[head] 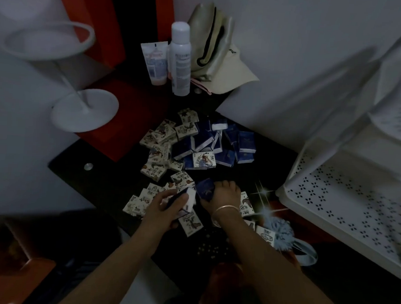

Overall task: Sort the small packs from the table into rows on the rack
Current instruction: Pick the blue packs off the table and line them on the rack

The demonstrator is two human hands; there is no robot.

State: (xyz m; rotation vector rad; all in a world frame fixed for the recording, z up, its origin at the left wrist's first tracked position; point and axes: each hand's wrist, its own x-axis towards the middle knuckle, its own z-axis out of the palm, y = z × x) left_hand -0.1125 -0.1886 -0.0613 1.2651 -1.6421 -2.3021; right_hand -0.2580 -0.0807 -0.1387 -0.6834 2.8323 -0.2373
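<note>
Many small packs lie in a heap on the dark table [103, 183]: white printed packs [163, 135] on the left side, dark blue packs [228, 144] on the right. My left hand [165, 208] grips a small stack of packs [187, 200], white and blue edges showing. My right hand [222, 195], with a bangle on the wrist, holds a single dark blue pack [205, 188] just right of that stack. More white packs lie around and under both hands. The white perforated rack [346, 203] stands at the right, its near shelf holding no packs.
A white spray bottle [180, 59] and a tube [154, 62] stand at the back of the table, beside a cream cap [226, 59]. A white round stand mirror [80, 102] is at the left. A fluffy blue-grey pompom [280, 232] lies near the rack.
</note>
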